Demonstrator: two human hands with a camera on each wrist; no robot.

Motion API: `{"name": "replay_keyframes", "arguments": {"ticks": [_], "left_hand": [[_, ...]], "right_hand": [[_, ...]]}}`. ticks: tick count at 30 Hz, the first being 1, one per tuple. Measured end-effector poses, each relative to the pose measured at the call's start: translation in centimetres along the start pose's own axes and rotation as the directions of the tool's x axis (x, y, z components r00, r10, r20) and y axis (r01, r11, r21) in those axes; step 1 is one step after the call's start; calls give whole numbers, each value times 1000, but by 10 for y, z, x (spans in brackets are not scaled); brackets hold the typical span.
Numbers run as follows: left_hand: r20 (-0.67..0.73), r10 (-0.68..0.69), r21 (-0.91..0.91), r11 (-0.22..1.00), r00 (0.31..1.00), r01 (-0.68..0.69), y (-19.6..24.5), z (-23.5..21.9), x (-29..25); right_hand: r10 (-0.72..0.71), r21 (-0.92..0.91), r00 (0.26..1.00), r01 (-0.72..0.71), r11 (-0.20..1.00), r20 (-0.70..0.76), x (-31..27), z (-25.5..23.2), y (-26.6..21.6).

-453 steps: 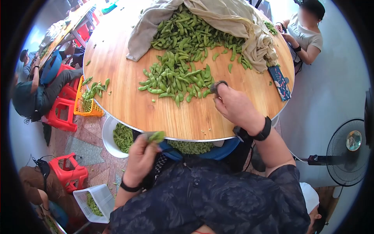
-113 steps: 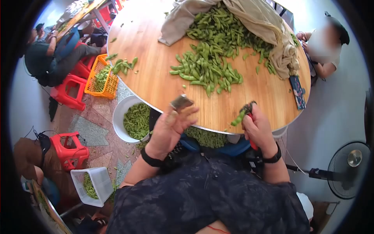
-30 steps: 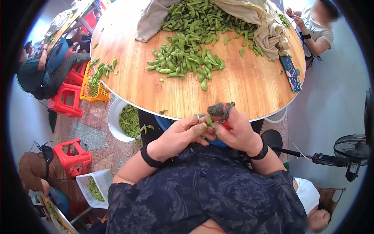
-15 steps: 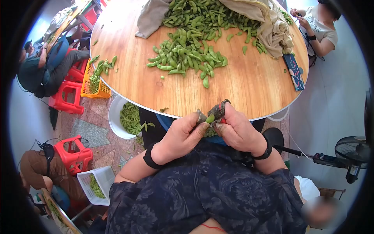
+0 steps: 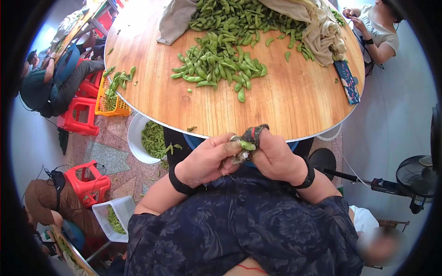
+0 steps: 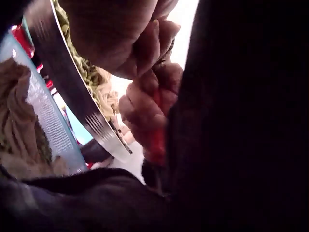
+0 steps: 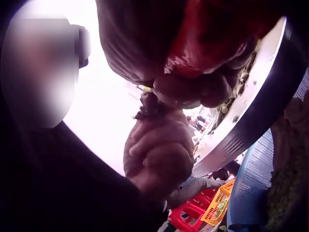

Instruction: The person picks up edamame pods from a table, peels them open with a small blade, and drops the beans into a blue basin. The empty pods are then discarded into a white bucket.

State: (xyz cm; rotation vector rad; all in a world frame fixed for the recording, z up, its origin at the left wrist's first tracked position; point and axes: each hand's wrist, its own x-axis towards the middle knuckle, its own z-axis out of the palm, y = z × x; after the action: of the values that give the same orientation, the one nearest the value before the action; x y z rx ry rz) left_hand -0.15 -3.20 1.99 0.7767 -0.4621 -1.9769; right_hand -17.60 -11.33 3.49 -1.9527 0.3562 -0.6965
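In the head view a green pod (image 5: 247, 145) lies between the two hands at the table's near edge. The left hand (image 5: 207, 161) pinches it between thumb and a covered fingertip. My right hand (image 5: 279, 155), a dark wrap on its index finger, curls round a red-handled tool (image 7: 186, 43), mostly hidden by the fingers; its working end cannot be made out. Both hands meet at the pod. Beyond them a loose heap of pods (image 5: 216, 64) spreads on the round wooden table (image 5: 152, 96), joined to a larger pile partly under a beige cloth (image 5: 317, 39).
A white bucket of pods (image 5: 137, 138) stands left below the table, near a yellow basket (image 5: 120, 108) and red stools (image 5: 87, 184). A blue tub (image 7: 251, 179) sits under the edge. A patterned case (image 5: 346, 83) lies at the table's right; a fan (image 5: 416, 177) stands further right.
Both hands stay together near the edge; they have shifted slightly, and the pod between them has turned more level. Since the oldest frames, the hands have come together from apart.
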Motion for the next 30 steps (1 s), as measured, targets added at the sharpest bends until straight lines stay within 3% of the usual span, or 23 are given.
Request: {"name": "replay_keyframes", "arguments": {"ticks": [1, 2, 3, 4, 5, 6, 7, 8, 10, 11, 14, 16, 18, 19, 21, 22, 24, 25, 26, 27, 28, 29, 30], "left_hand": [[52, -4, -124, 992, 999, 10, -2, -5, 2], [106, -2, -246, 969, 994, 29, -4, -9, 4], [69, 42, -178, 984, 997, -29, -5, -11, 4], [75, 35, -179, 984, 997, -21, -5, -9, 5], [35, 231, 300, 926, 972, -231, -4, -6, 5], [94, 419, 704, 614, 903, -358, -3, -4, 6], [165, 465, 806, 445, 870, -390, -3, -7, 6], [168, 464, 802, 448, 870, -394, -3, -6, 8], [294, 529, 855, 226, 796, -466, -2, -3, 11], [295, 529, 854, 227, 796, -467, -1, -2, 9], [180, 621, 898, 214, 763, -386, 5, -7, -9], [94, 667, 925, 216, 739, -313, 14, -22, -26], [-23, 723, 992, 105, 690, -77, 24, -36, -47], [-39, 788, 999, 31, 615, 24, 27, -47, -52], [-22, 890, 954, -118, 456, 277, 32, -59, -58], [-22, 891, 953, -119, 454, 278, 32, -58, -57], [224, 909, 833, -366, 352, 415, 30, -52, -52], [308, 860, 858, -436, 407, 272, 21, -43, -44], [422, 779, 850, -518, 464, 95, 8, -43, -29], [506, 685, 843, -520, 524, -135, -2, -28, -9], [476, 529, 865, -427, 703, -265, -1, 3, 1], [529, 364, 815, -469, 767, -340, -10, 14, 15], [603, 290, 731, -573, 744, -370, -22, 16, 29]], "right_hand": [[-2, 2, 1000, 2, 1000, 1, 0, 0, 3], [-69, -236, 995, 84, 968, 72, 0, -3, 8], [-111, -455, 982, 170, 874, 153, -1, -6, 12], [-104, -460, 984, 161, 873, 147, -1, -11, 12], [-73, -437, 981, 145, 888, 177, 0, -18, 12], [-43, -414, 977, 128, 901, 209, 1, -24, 12], [37, -277, 981, 17, 961, 190, -2, -26, 18], [43, -282, 981, 12, 959, 190, -4, -27, 17], [143, -149, 976, -119, 982, 164, -4, -27, 10], [144, -150, 976, -120, 981, 163, -7, -26, 9], [240, -227, 959, -202, 953, 153, -18, -21, 6], [144, -452, 966, -32, 891, 216, -26, -20, 4], [93, -507, 977, 19, 862, 194, -32, -22, -1], [169, -515, 975, -73, 854, 142, -35, -23, -2], [252, -481, 967, -202, 853, 41, -42, -27, -1], [250, -481, 967, -200, 854, 42, -45, -29, -1], [262, -437, 964, -252, 864, -38, -48, -32, -2], [260, -439, 965, -250, 863, -39, -47, -32, -3], [194, -396, 971, -234, 888, -138, -45, -31, -4], [125, -355, 964, -205, 912, -235, -43, -30, -4], [140, -283, 960, -208, 936, -245, -41, -33, -4], [136, -315, 956, -217, 924, -259, -36, -35, -6], [131, -350, 953, -225, 909, -274, -30, -37, -8]]}}
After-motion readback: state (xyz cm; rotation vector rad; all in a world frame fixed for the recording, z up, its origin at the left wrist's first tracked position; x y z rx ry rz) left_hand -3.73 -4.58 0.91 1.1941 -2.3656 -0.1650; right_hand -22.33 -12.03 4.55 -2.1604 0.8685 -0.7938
